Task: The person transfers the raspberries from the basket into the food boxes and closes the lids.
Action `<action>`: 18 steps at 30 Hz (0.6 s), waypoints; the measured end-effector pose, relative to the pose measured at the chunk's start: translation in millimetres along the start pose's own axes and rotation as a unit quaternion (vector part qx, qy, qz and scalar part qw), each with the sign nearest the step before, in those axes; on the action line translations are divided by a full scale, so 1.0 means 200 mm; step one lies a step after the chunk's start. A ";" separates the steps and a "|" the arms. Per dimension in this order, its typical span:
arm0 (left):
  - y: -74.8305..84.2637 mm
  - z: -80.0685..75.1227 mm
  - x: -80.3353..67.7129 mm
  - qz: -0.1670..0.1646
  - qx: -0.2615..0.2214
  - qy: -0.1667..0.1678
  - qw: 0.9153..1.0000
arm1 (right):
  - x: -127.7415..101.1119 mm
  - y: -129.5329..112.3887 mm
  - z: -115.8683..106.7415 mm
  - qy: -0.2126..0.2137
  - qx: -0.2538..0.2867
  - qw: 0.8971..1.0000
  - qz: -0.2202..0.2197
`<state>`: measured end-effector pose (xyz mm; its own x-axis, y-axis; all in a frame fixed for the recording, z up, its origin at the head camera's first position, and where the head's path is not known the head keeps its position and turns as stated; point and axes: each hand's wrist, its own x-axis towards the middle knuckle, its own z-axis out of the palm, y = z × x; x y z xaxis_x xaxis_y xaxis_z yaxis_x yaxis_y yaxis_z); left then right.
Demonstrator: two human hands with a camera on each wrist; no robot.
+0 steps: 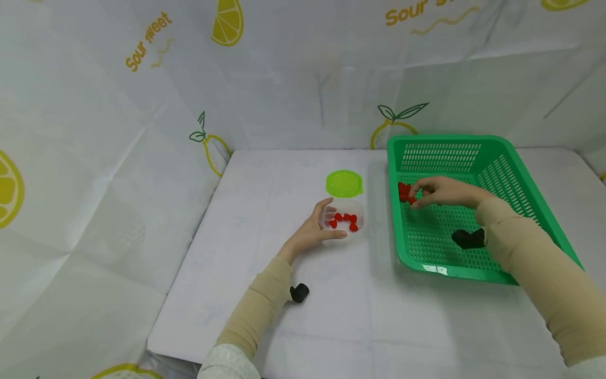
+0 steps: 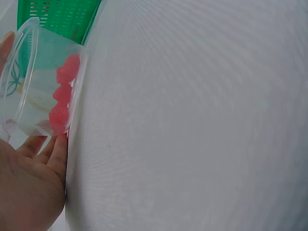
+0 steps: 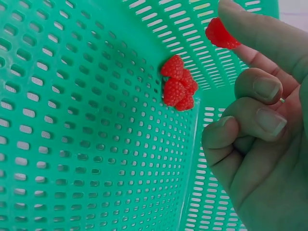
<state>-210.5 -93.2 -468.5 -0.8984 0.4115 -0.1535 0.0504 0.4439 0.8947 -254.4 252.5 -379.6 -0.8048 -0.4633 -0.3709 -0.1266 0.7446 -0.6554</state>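
Right hand pinches one raspberry inside the green basket; left hand cups the clear tub at its 9 o'clock, remaining berries just beside the fingertips.

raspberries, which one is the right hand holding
The lone raspberry pinched at the right hand's fingertips, apart from the cluster lying in the green basket's corner.

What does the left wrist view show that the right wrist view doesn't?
Only the left wrist view shows the left hand holding the clear plastic cup with red raspberries inside, and the white tabletop. Only the right wrist view shows the right hand pinching a single red raspberry and a small raspberry pile. Both show the green perforated plastic basket.
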 end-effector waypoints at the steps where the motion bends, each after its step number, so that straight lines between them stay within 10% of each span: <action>1: 0.00 0.00 0.00 -0.001 -0.001 0.000 1.000 | -0.01 0.00 0.00 0.002 0.006 1.000 0.001; 18: 0.01 0.01 0.00 -0.011 -0.004 0.001 1.000 | -0.07 -0.10 -0.01 0.053 0.061 0.996 -0.025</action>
<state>-209.4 -92.0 -468.0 -0.9005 0.3994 -0.1720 0.0271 0.4462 0.8945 -241.8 245.2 -360.5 -0.8573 -0.4394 -0.2682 -0.1015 0.6551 -0.7487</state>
